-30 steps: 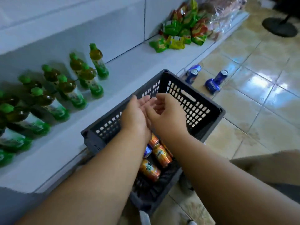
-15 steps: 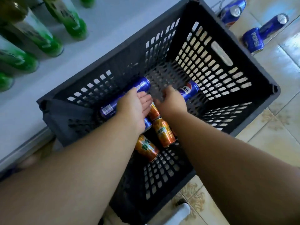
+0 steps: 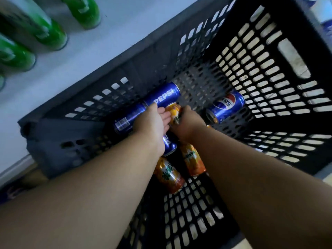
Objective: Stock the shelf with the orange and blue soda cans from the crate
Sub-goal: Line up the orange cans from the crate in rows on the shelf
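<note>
Seven soda cans are what I count down in the crate (image 3: 260,72) right now: four blue and three orange. One orange can (image 3: 172,112) sits right between my two hands. My right hand (image 3: 187,123) has its fingers curled round that can, and my left hand (image 3: 152,123) has its fingers resting against it from the other side, fairly straight, so I think I am just starting to lift it out. Just past my left fingers lies a blue can with big letters (image 3: 162,95), and next to it, by the side of my left hand, lies a second blue can (image 3: 128,117). A third blue can (image 3: 168,143) peeks out from under my left wrist. A fourth blue can (image 3: 225,106) lies off past my right hand, near the crate wall. Back toward me, under my arms, lie two more orange cans, one (image 3: 168,174) below my left arm and one (image 3: 193,159) beside my right arm. More could be hiding under my arms; I cannot tell. No soda can is on the bit of shelf (image 3: 111,38) I can see, so I think almost all the job is left. On the shelf, far off to my left, stand four green bottles (image 3: 52,35), all blurry.
</note>
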`<state>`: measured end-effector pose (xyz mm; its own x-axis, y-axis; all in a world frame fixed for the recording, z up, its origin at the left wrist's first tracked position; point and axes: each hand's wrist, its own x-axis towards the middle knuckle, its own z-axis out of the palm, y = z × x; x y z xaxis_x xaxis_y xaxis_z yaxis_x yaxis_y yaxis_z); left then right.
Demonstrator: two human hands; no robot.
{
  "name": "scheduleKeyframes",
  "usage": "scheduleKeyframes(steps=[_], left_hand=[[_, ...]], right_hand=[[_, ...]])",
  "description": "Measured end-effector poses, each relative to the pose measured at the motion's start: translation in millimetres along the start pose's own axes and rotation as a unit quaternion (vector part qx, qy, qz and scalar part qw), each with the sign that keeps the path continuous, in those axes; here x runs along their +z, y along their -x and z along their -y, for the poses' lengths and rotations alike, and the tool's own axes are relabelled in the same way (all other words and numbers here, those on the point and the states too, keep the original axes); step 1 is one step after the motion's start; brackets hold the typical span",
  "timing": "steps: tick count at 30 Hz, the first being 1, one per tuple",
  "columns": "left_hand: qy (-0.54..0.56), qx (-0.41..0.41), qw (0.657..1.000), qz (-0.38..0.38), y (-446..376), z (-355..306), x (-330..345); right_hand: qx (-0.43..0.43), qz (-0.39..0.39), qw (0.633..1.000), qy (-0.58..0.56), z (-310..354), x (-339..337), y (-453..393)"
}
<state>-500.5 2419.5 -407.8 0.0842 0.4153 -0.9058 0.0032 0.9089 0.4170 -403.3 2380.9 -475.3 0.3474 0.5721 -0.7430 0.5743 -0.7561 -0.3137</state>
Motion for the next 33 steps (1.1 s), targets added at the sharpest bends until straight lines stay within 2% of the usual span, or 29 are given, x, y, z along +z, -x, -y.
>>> scheduleKeyframes(steps=[2,4,7,9,13,17,19,21,23,25,27,28,31,33], left_hand=[[-0.010,0.026,0.999,-0.035,6.1,-1.9,-0.1],[-0.038,0.048,0.996,-0.059,20.6,-3.3,-1.9],[-0.044,0.048,0.997,-0.030,47.4,-7.8,-7.7],[-0.014,0.041,0.999,0.016,78.4,-17.0,-9.4],[0.048,0.054,0.992,0.106,133.9,-28.2,-21.9],[0.095,0.094,0.980,0.146,196.3,-37.0,-44.3],[0.104,0.134,0.975,0.142,223.9,-39.2,-57.4],[0.119,0.179,0.970,0.117,247.5,-40.9,-72.8],[0.123,0.220,0.963,0.094,270.2,-45.0,-91.9],[0.129,0.247,0.957,0.082,294.3,-52.2,-115.2],[0.139,0.258,0.951,0.101,317.3,-60.9,-142.2],[0.141,0.259,0.949,0.111,329.0,-64.0,-155.9],[0.138,0.271,0.948,0.097,352.3,-69.7,-198.3],[0.147,0.279,0.948,0.051,366.5,-72.8,-226.2]], right_hand=[[0.025,-0.011,0.999,-0.041,-1.8,-17.0,14.1],[0.057,-0.016,0.986,-0.157,-1.2,-36.9,37.4],[0.045,-0.003,0.913,-0.405,8.5,-63.0,79.9],[0.017,0.051,0.849,-0.526,19.8,-78.0,111.9],[-0.047,0.143,0.749,-0.645,51.1,-98.8,180.2],[-0.111,0.149,0.700,-0.689,80.3,-106.8,249.7],[-0.113,0.085,0.713,-0.687,98.1,-102.8,276.7],[-0.128,0.005,0.772,-0.622,115.7,-95.6,299.3],[-0.150,-0.030,0.803,-0.576,135.1,-87.1,322.4],[-0.153,0.005,0.776,-0.612,154.9,-78.4,342.3],[-0.160,0.041,0.741,-0.651,176.2,-70.3,362.8],[-0.171,0.048,0.739,-0.650,187.8,-65.8,371.1],[-0.214,0.077,0.763,-0.605,222.6,-50.3,398.5],[-0.241,0.102,0.787,-0.558,244.5,-38.4,416.2]])
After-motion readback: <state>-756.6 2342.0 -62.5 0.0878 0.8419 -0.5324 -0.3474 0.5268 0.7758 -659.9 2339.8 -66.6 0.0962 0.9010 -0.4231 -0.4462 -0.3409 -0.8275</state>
